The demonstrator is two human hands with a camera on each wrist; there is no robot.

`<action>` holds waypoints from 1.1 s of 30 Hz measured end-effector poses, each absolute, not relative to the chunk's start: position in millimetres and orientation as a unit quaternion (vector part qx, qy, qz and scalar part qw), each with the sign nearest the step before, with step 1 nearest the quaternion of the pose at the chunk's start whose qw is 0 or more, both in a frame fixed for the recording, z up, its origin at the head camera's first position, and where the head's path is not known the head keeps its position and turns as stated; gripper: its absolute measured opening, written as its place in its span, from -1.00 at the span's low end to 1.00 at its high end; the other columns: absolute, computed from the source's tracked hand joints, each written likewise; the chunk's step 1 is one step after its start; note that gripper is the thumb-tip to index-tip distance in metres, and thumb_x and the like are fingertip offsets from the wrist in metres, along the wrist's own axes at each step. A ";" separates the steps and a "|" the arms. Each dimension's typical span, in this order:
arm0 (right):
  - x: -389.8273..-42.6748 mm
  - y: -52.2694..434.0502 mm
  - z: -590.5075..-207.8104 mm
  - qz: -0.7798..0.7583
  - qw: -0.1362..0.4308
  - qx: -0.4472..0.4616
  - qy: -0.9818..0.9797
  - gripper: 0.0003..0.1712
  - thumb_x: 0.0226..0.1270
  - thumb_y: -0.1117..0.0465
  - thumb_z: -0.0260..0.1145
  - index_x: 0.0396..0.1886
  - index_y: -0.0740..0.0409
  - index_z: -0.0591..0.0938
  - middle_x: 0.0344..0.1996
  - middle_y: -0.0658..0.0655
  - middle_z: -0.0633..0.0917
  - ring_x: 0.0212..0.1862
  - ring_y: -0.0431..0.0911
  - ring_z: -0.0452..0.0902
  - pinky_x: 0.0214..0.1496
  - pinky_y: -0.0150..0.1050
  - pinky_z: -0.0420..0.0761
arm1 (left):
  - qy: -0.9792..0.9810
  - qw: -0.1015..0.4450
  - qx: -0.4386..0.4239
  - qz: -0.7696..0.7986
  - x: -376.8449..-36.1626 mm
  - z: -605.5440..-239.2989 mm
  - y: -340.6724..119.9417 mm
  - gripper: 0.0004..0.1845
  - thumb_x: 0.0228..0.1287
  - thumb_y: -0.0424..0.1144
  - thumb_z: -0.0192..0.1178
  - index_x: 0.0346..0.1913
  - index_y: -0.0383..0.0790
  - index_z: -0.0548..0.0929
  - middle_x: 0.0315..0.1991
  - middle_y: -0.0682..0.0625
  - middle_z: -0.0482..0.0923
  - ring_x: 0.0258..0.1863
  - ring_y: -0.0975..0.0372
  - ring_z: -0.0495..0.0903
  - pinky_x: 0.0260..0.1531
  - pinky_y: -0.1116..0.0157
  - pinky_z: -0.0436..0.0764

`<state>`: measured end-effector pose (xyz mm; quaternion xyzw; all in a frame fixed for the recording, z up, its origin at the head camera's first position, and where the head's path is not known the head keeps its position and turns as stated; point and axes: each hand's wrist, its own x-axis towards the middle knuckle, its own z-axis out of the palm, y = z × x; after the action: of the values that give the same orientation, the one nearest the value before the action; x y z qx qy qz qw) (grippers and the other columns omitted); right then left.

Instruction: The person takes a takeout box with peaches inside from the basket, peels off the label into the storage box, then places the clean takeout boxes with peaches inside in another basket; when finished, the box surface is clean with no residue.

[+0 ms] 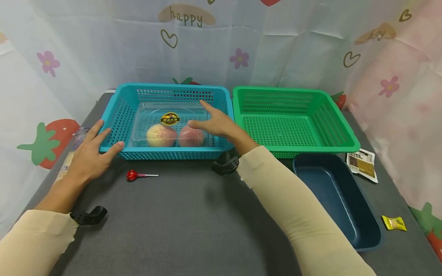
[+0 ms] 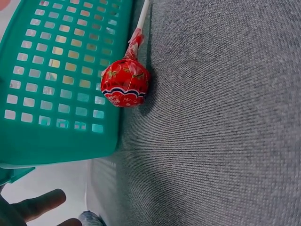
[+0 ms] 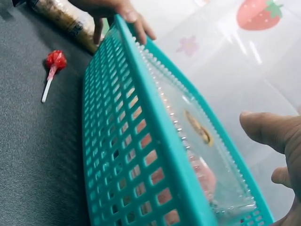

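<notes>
In the head view a blue plastic basket (image 1: 176, 155) holds a clear clamshell box (image 1: 138, 122) with a gold-and-black label. Two peaches (image 1: 161, 135) sit inside the box. My left hand (image 1: 88, 157) is at the basket's left end, fingers spread, thumb by the front corner; the right wrist view shows its fingers over the rim. Whether they press on it I cannot tell. Above the box's right part my right hand (image 1: 217, 122) reaches with thumb and fingers spread, holding nothing. A red lollipop (image 2: 124, 84) lies on the cloth in front of the basket.
A green basket (image 1: 310, 148) adjoins the blue one on the right. Before it sits a dark blue tray (image 1: 371, 218). Right of these lie a white-and-brown packet (image 1: 362, 165) and a yellow wrapped candy (image 1: 394, 223). Packages (image 3: 75, 26) lie left of the blue basket.
</notes>
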<state>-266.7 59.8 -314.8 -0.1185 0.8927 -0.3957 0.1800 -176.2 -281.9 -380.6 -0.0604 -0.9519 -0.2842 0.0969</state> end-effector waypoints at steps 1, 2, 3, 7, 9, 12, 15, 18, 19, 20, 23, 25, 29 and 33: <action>-267.3 58.8 -316.6 -0.398 0.182 -0.117 0.892 0.05 0.22 -0.22 0.33 0.56 -0.27 -0.07 0.51 0.02 0.01 0.47 0.03 -0.07 0.33 0.14 0.19 | -0.952 0.096 -0.059 -0.285 -176.1 -380.5 -281.5 -0.19 0.41 0.17 -0.04 0.42 -0.45 0.18 0.53 -0.17 -0.19 0.42 -0.23 -0.13 0.19 -0.36 -0.02; -267.7 58.0 -318.4 -0.399 0.183 -0.117 0.891 0.05 0.23 -0.20 0.33 0.56 -0.25 -0.06 0.51 0.03 0.02 0.47 0.04 -0.07 0.33 0.14 0.19 | -0.952 0.095 -0.058 -0.284 -176.1 -380.5 -281.4 -0.19 0.41 0.17 -0.05 0.42 -0.44 0.17 0.53 -0.16 -0.19 0.42 -0.23 -0.13 0.19 -0.37 -0.02; -267.9 57.4 -319.9 -0.401 0.185 -0.115 0.890 0.04 0.24 -0.17 0.34 0.56 -0.24 -0.06 0.51 0.04 0.02 0.47 0.04 -0.08 0.34 0.14 0.18 | -0.952 0.095 -0.057 -0.284 -176.0 -380.4 -281.2 -0.19 0.41 0.17 -0.05 0.43 -0.44 0.17 0.53 -0.16 -0.19 0.42 -0.23 -0.13 0.18 -0.37 -0.02; -269.9 54.9 -325.9 -0.411 0.203 -0.102 0.883 0.02 0.27 -0.08 0.35 0.56 -0.23 -0.06 0.52 0.03 -0.02 0.47 0.07 -0.07 0.31 0.14 0.24 | -0.952 0.095 -0.056 -0.285 -175.8 -380.7 -280.6 -0.19 0.41 0.17 -0.05 0.43 -0.43 0.17 0.53 -0.16 -0.19 0.42 -0.23 -0.13 0.18 -0.37 -0.01; -271.1 53.4 -328.8 -0.413 0.213 -0.094 0.880 0.02 0.28 -0.04 0.35 0.56 -0.25 -0.06 0.52 0.02 -0.04 0.47 0.08 -0.07 0.29 0.16 0.26 | -0.952 0.095 -0.057 -0.286 -175.7 -380.9 -280.3 -0.19 0.40 0.18 -0.05 0.43 -0.44 0.17 0.53 -0.17 -0.19 0.42 -0.24 -0.12 0.18 -0.37 -0.01; -273.1 51.3 -333.3 -0.417 0.223 -0.087 0.877 0.02 0.29 0.01 0.35 0.56 -0.26 -0.07 0.52 0.01 -0.05 0.47 0.08 -0.10 0.29 0.18 0.23 | -0.952 0.095 -0.058 -0.284 -176.1 -381.5 -280.5 -0.19 0.41 0.18 -0.05 0.43 -0.44 0.17 0.53 -0.18 -0.19 0.42 -0.24 -0.12 0.18 -0.37 -0.01; -273.9 49.7 -336.5 -0.420 0.227 -0.083 0.875 0.01 0.30 0.05 0.34 0.56 -0.28 -0.07 0.52 0.02 -0.05 0.48 0.06 -0.14 0.32 0.18 0.18 | -0.952 0.094 -0.059 -0.284 -176.1 -381.8 -280.8 -0.19 0.41 0.17 -0.06 0.43 -0.44 0.16 0.52 -0.19 -0.20 0.42 -0.24 -0.13 0.17 -0.38 -0.01; -273.7 48.8 -337.7 -0.420 0.230 -0.076 0.875 -0.01 0.31 0.06 0.33 0.56 -0.30 -0.05 0.52 0.01 -0.05 0.48 0.07 -0.11 0.30 0.20 0.22 | -0.952 0.095 -0.059 -0.285 -175.9 -381.7 -280.7 -0.19 0.41 0.17 -0.05 0.43 -0.44 0.16 0.52 -0.19 -0.20 0.42 -0.24 -0.13 0.17 -0.38 -0.02; -273.4 48.6 -337.5 -0.422 0.233 -0.072 0.873 -0.02 0.31 0.06 0.33 0.55 -0.32 -0.05 0.52 0.01 -0.05 0.47 0.10 -0.07 0.26 0.22 0.27 | -0.952 0.095 -0.058 -0.285 -175.9 -381.7 -280.5 -0.19 0.41 0.17 -0.06 0.43 -0.44 0.16 0.52 -0.18 -0.20 0.42 -0.24 -0.13 0.17 -0.38 -0.02; -273.1 48.6 -337.3 -0.425 0.235 -0.068 0.872 -0.02 0.31 0.06 0.33 0.55 -0.34 -0.04 0.52 0.01 -0.05 0.45 0.12 -0.02 0.21 0.23 0.33 | -0.952 0.096 -0.058 -0.285 -175.9 -381.7 -280.3 -0.19 0.41 0.18 -0.06 0.43 -0.44 0.16 0.53 -0.18 -0.20 0.42 -0.24 -0.14 0.18 -0.38 -0.02; -271.8 48.9 -335.9 -0.447 0.241 -0.054 0.860 -0.04 0.31 0.09 0.34 0.54 -0.39 -0.01 0.52 0.00 -0.03 0.38 0.17 0.14 0.00 0.23 0.51 | -0.951 0.096 -0.060 -0.288 -176.1 -382.0 -279.8 -0.18 0.41 0.17 -0.06 0.43 -0.44 0.15 0.53 -0.18 -0.20 0.42 -0.23 -0.14 0.18 -0.38 -0.03; -270.8 49.4 -334.6 -0.473 0.238 -0.050 0.847 -0.08 0.32 0.12 0.34 0.52 -0.40 0.05 0.51 0.01 -0.01 0.33 0.17 0.21 -0.14 0.18 0.59 | -0.950 0.095 -0.061 -0.291 -176.4 -382.4 -279.5 -0.18 0.41 0.17 -0.06 0.43 -0.44 0.15 0.53 -0.17 -0.21 0.43 -0.23 -0.15 0.19 -0.37 -0.04; -267.8 50.2 -331.6 -0.527 0.211 -0.057 0.821 -0.17 0.33 0.18 0.32 0.48 -0.39 0.17 0.48 0.00 0.06 0.29 0.15 0.26 -0.31 0.10 0.64 | -0.950 0.093 -0.057 -0.293 -177.6 -383.0 -279.6 -0.18 0.41 0.19 -0.06 0.44 -0.43 0.15 0.53 -0.16 -0.22 0.43 -0.23 -0.15 0.19 -0.37 -0.05; -264.9 50.6 -330.1 -0.575 0.183 -0.058 0.795 -0.19 0.30 0.28 0.31 0.45 -0.36 0.25 0.46 -0.03 0.11 0.22 0.12 0.34 -0.31 0.13 0.63 | -0.950 0.094 -0.052 -0.293 -177.6 -384.0 -281.0 -0.17 0.41 0.19 -0.06 0.44 -0.43 0.14 0.53 -0.16 -0.22 0.42 -0.24 -0.14 0.18 -0.38 -0.04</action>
<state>-264.9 50.6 -330.1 -0.0579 0.7949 -0.5755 0.1832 -177.6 -281.0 -384.0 -0.0524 -0.9502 -0.2925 0.0939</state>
